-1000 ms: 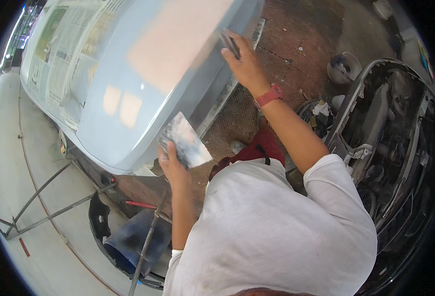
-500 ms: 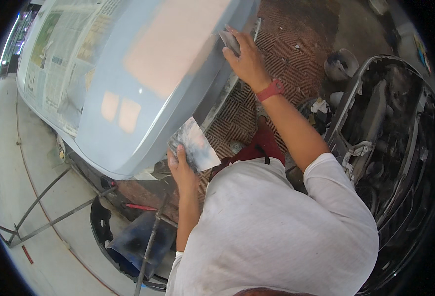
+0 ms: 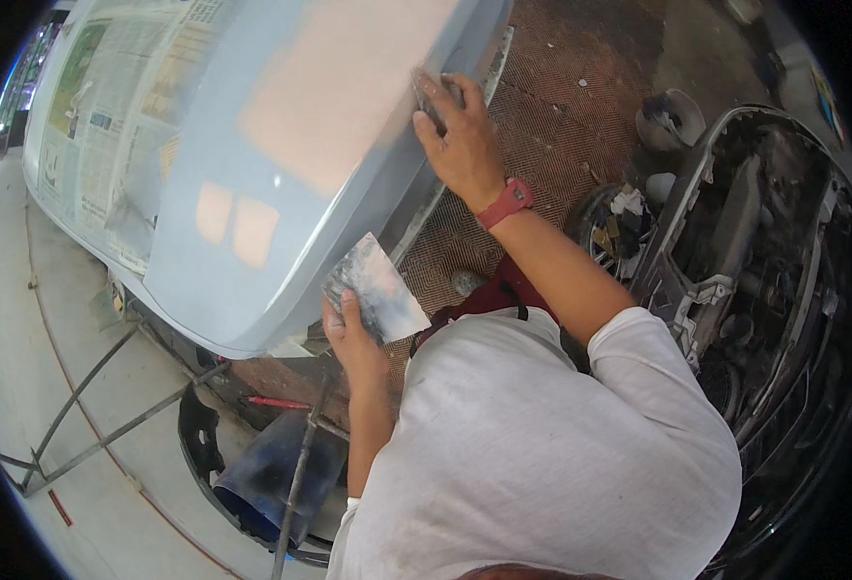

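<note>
My right hand (image 3: 464,145) reaches to the side edge of a blue-grey primed car body panel (image 3: 305,256). In its fingers is a thin, dark grey flat spreader (image 3: 437,97), held against the panel and partly hidden by the fingers. Pale pink filler patches (image 3: 329,97) cover the panel beside it. Nearer to me, my left hand (image 3: 353,338) grips a rectangular mixing board (image 3: 377,285) by its lower left side, thumb on top. Grey smears and a little pinkish paste mark the board's face. It lies tilted just off the panel's lower edge.
Newspaper sheets (image 3: 107,135) mask the car's glass. At right lies a large black bumper (image 3: 706,232), with a bin of scraps (image 3: 619,227) beside it. Metal stand bars (image 3: 295,474) and a blue drum-like container (image 3: 276,474) are at lower left. Patterned matting (image 3: 561,106) covers the floor.
My right hand has come toward me and slightly left along the panel's edge, bringing the spreader flatter against it. My left hand and the board have barely shifted.
</note>
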